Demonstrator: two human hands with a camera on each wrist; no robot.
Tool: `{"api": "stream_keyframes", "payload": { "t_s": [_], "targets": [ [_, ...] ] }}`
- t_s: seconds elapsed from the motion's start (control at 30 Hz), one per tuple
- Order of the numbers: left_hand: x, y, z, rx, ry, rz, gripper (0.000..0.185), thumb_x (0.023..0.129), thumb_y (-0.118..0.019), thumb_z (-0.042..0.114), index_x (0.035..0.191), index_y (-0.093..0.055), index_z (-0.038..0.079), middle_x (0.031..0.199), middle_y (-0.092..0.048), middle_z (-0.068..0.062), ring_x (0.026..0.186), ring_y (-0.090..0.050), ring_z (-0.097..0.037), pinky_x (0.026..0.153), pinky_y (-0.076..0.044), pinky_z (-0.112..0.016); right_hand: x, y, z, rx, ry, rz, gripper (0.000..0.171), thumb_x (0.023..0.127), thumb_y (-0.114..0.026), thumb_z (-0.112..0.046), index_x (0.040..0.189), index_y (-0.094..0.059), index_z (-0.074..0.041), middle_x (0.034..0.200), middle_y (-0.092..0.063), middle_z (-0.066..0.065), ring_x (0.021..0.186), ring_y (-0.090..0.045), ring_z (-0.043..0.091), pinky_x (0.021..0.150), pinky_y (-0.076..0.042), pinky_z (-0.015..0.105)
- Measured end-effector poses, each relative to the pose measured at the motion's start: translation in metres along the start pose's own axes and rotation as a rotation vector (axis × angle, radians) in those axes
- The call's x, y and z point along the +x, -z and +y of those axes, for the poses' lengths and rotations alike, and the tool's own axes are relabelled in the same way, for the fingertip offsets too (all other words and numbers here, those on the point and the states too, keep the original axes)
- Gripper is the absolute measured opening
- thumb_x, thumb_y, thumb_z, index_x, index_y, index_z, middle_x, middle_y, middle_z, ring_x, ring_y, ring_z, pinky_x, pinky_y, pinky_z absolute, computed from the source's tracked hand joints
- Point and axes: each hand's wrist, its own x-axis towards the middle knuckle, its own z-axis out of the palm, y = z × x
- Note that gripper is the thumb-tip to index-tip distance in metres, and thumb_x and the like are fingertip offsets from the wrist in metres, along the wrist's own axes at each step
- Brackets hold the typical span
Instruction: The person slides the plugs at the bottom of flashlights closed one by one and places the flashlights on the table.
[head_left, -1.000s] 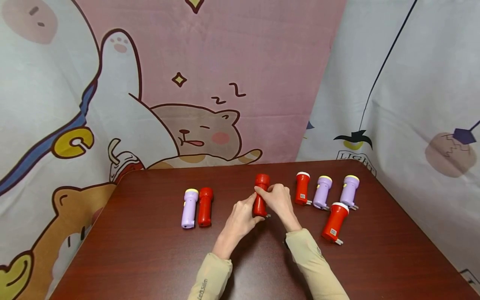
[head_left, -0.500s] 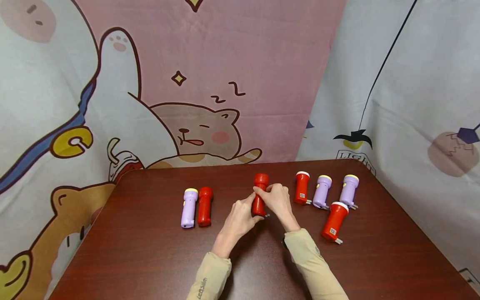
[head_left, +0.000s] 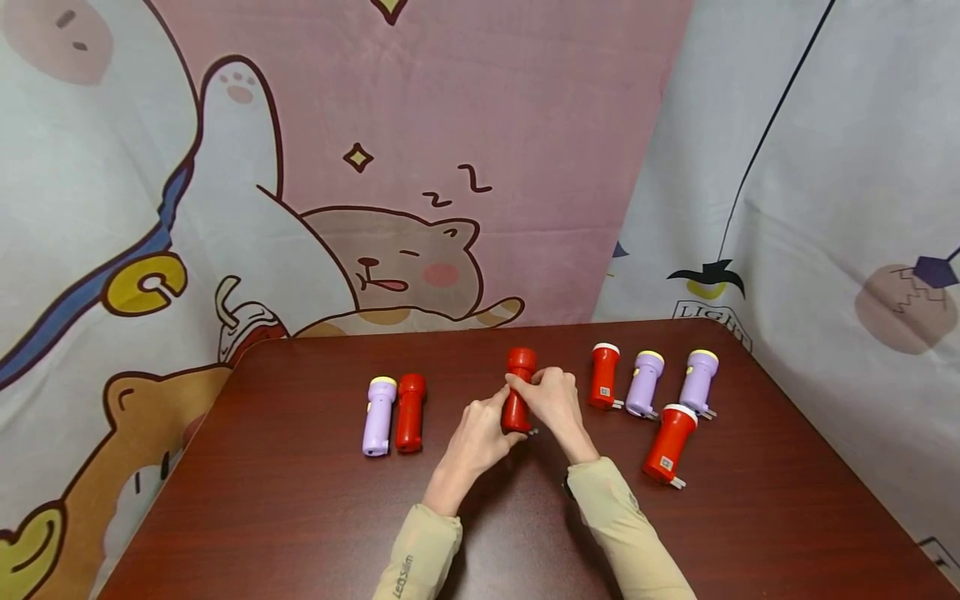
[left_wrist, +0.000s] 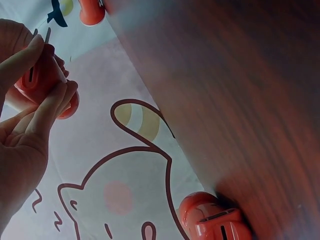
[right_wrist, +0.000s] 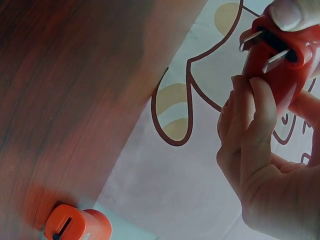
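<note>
Both hands hold one red flashlight above the middle of the table. My left hand grips its lower part from the left, with the thumb at the base end. From the right, my right hand pinches the body, thumb lying across it below the head. Two metal plug prongs stick out from the base in the right wrist view. Some fingers are hidden behind the flashlight in the head view.
To the left, a purple flashlight lies beside a red one. On the right are a red flashlight, two purple ones and a nearer red one, all with prongs out. A printed cloth hangs behind the table.
The held flashlight and the right hand have shifted very slightly left. Both hands keep their hold, and the other flashlights stay where they were.
</note>
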Motion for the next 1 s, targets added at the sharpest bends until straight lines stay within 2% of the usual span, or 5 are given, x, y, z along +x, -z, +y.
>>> {"api": "stream_keyframes", "payload": {
  "t_s": [0.6, 1.0],
  "targets": [
    [-0.0013, -0.0017, -0.0024, 0.037, -0.026, 0.022, 0.069, 0.071, -0.083, 0.018, 0.128, -0.053, -0.005, 0.104, -0.071, -0.015, 0.075, -0.07, -0.024, 0.072, -0.058, -0.031, -0.0008, -0.0005, -0.0011, 0.012, 0.04, 0.003, 0.044, 0.082, -0.069, -0.041, 0.058, -0.061, -0.005, 0.047, -0.041, -0.001, 0.046, -0.041, 0.015, 0.044, -0.032, 0.024],
    [-0.002, -0.0024, -0.0008, 0.042, -0.006, 0.006, 0.068, 0.073, -0.081, 0.015, 0.13, -0.05, -0.006, 0.103, -0.071, -0.016, 0.077, -0.07, -0.024, 0.072, -0.058, -0.031, -0.0009, -0.0009, -0.0019, 0.016, 0.044, 0.008, 0.046, 0.083, -0.068, -0.041, 0.056, -0.06, -0.005, 0.045, -0.039, -0.001, 0.045, -0.039, 0.015, 0.043, -0.03, 0.023]
  ]
}}
